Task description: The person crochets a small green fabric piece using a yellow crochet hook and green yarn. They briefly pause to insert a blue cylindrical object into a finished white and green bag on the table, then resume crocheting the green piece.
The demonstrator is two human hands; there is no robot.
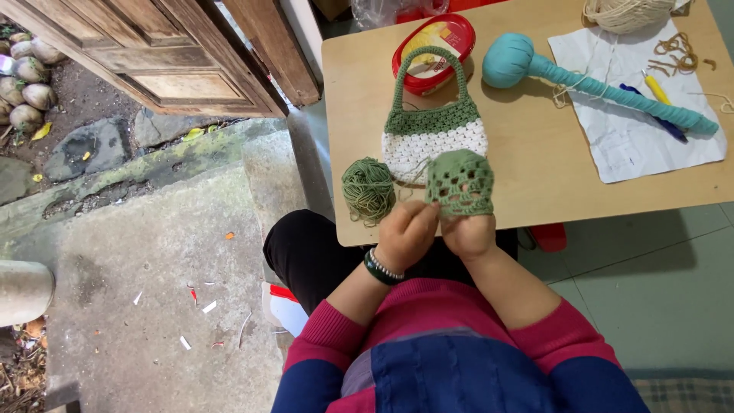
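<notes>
My left hand [407,233], with a beaded bracelet on its wrist, and my right hand [468,233] meet at the near edge of a light wooden table [535,176]. Together they pinch the lower edge of a small green crocheted piece [459,181] with an open lacy pattern, held upright. A ball of matching green yarn [368,190] lies just left of my left hand, and a strand runs from it toward my hands. Behind the piece lies a small crocheted bag [433,130], green on top and white below, with a green handle.
On the table are a red and yellow lidded tub [440,34], a long teal yarn skein [527,65], a cream yarn ball [627,11] and a white paper sheet [634,145] with a yellow and blue tool [657,90]. A wooden door [176,53] and a concrete step [153,268] are on the left.
</notes>
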